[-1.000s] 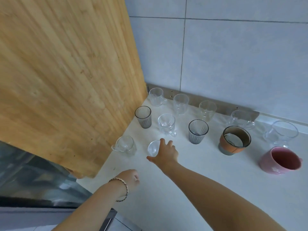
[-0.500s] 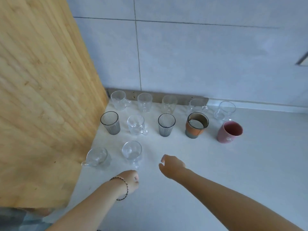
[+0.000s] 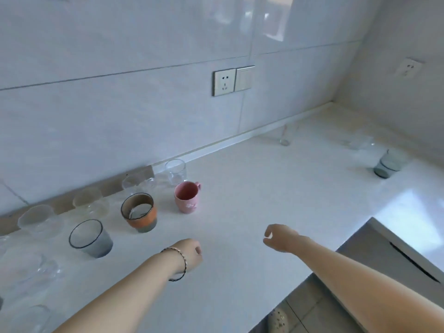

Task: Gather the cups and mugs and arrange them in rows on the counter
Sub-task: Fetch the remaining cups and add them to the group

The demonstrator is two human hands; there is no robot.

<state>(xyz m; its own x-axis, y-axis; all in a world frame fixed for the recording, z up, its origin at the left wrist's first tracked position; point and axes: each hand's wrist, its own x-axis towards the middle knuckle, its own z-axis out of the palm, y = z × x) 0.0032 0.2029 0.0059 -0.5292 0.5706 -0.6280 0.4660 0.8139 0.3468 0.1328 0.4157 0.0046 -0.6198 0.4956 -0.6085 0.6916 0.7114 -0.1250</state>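
Observation:
Rows of cups stand at the left on the white counter (image 3: 240, 212): a pink mug (image 3: 187, 197), an orange-and-grey cup (image 3: 140, 212), a smoky grey glass (image 3: 90, 238) and several clear glasses along the wall, such as one clear glass (image 3: 175, 171). Far right stand a grey glass (image 3: 387, 166), a clear tumbler (image 3: 286, 134) and another clear glass (image 3: 360, 143). My left hand (image 3: 191, 252), with a bracelet at the wrist, is curled into a loose fist, holding nothing. My right hand (image 3: 281, 237) hovers over bare counter, fingers curled, holding nothing.
A wall socket and switch (image 3: 233, 80) sit on the tiled wall. The counter's front edge drops to a grey cabinet front (image 3: 374, 255) at the lower right, with floor and a slipper (image 3: 277, 320) below.
The view has swung right, away from the wooden board. My right hand has drawn back from the clear glass it set down and moved right. The far glasses have come into view.

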